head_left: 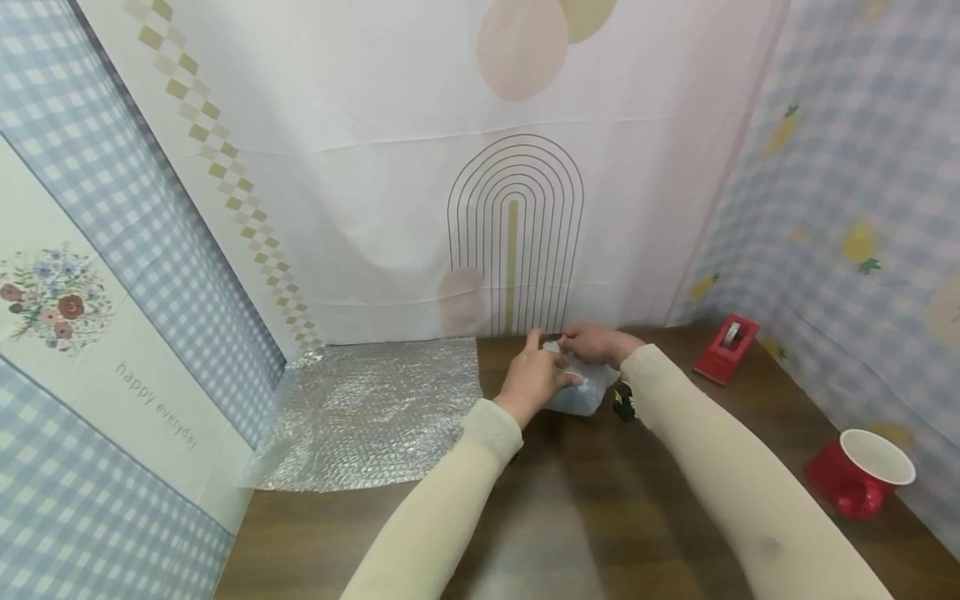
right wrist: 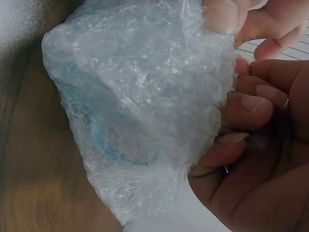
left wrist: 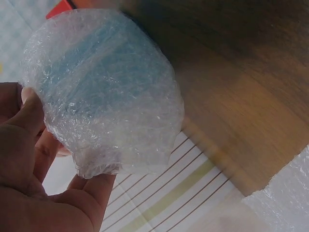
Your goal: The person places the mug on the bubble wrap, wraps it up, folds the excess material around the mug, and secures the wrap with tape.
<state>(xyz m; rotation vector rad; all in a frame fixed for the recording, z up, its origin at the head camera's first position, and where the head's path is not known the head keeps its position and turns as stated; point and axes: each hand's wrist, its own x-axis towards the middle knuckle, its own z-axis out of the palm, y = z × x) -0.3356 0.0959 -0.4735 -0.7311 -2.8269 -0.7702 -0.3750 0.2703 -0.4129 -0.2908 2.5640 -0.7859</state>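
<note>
A bubble-wrapped bundle (head_left: 581, 396) is between both hands near the back of the table. Through its clear wrap shows something pale blue; a curved blue line appears low on the bundle (right wrist: 140, 92) in the right wrist view. My left hand (head_left: 532, 379) holds its left side, thumb and fingers at the wrap's edge. From the far side my right hand (head_left: 596, 343) pinches the wrap with curled fingers. The wrap hides the exact shape of the blue thing inside.
A flat sheet of bubble wrap (head_left: 382, 412) lies on the wooden table (head_left: 555, 517) to the left. A red tape dispenser (head_left: 727, 350) stands at the back right, and a red mug (head_left: 858, 475) with a white inside is at the right edge. Patterned cloth (head_left: 375, 225) hangs behind.
</note>
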